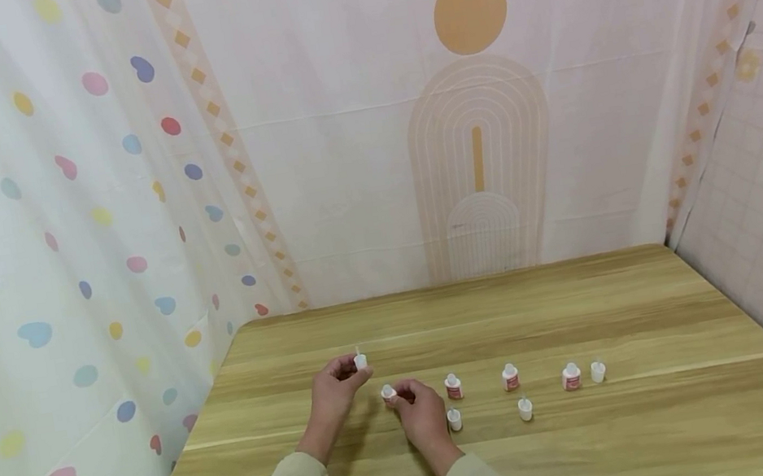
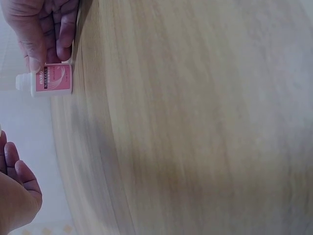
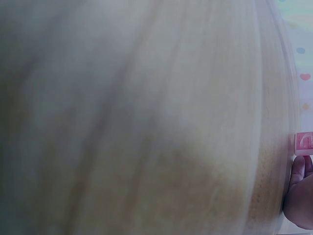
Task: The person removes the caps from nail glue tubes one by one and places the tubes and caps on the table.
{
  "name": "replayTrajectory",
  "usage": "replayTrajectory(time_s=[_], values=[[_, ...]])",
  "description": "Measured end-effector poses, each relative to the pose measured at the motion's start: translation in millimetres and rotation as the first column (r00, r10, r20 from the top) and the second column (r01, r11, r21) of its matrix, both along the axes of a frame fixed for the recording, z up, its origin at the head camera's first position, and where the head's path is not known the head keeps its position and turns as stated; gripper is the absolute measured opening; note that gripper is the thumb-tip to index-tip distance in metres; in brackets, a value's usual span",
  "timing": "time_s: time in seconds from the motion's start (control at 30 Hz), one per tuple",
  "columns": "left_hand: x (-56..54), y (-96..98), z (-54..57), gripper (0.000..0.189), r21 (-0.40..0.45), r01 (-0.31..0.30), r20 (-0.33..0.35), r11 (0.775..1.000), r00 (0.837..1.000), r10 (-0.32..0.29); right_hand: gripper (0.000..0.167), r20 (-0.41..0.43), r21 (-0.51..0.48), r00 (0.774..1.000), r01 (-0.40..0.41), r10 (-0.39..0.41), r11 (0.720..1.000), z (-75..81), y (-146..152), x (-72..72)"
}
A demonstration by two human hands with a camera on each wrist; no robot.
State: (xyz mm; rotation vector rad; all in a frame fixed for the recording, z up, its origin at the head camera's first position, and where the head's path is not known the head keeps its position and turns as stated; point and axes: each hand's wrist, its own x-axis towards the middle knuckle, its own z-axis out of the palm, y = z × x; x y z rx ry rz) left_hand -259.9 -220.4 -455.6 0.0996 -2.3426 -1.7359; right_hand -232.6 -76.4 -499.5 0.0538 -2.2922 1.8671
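Observation:
My left hand (image 1: 337,384) pinches a white cap (image 1: 361,363) between thumb and fingers, raised above the table, a thin pin pointing up from it. Lower and to the right, my right hand (image 1: 424,414) grips a small nail glue bottle (image 1: 388,394) by its side. In the left wrist view that bottle (image 2: 55,81) shows a pink label and a clear, uncapped nozzle. The bottle (image 3: 304,143) also appears at the right edge of the right wrist view. Cap and bottle are apart.
Three more uncapped glue bottles, a left one (image 1: 453,388), a middle one (image 1: 510,378) and a right one (image 1: 571,378), stand in a row on the wooden table (image 1: 649,445). Three white caps (image 1: 455,422) lie near them. Curtains hang behind.

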Motion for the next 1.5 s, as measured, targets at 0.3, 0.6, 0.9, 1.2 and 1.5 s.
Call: replayTrajectory(time_s=[0.3,0.6,0.9,1.2,1.5], values=[[1.1,-0.1,0.3,0.025,0.04,0.004,-0.006,0.999,1.0,-0.004,0.005,-0.005,-0.042,1.0,-0.013,0.013,0.999,1.8,0.3,1.1],[3.0,-0.3,1.4,0.032,0.017,0.008,-0.008,1.0,1.0,-0.008,0.003,-0.018,-0.054,1.0,-0.022,0.021,0.998,2.9,0.6,2.5],[1.3,-2.0,-1.1,0.027,0.004,0.005,-0.002,1.0,1.0,-0.005,0.003,-0.012,-0.06,1.0,-0.024,0.024,0.998,3.3,1.1,2.9],[1.5,-1.8,-3.0,0.03,0.035,0.016,0.002,0.999,1.0,-0.017,0.004,0.001,-0.044,1.0,-0.016,0.016,0.999,4.3,0.9,1.9],[3.4,-3.3,-4.8,0.029,-0.011,0.01,0.007,1.0,1.0,-0.01,0.003,-0.004,-0.051,1.0,-0.022,0.022,0.998,4.0,0.6,3.1]])
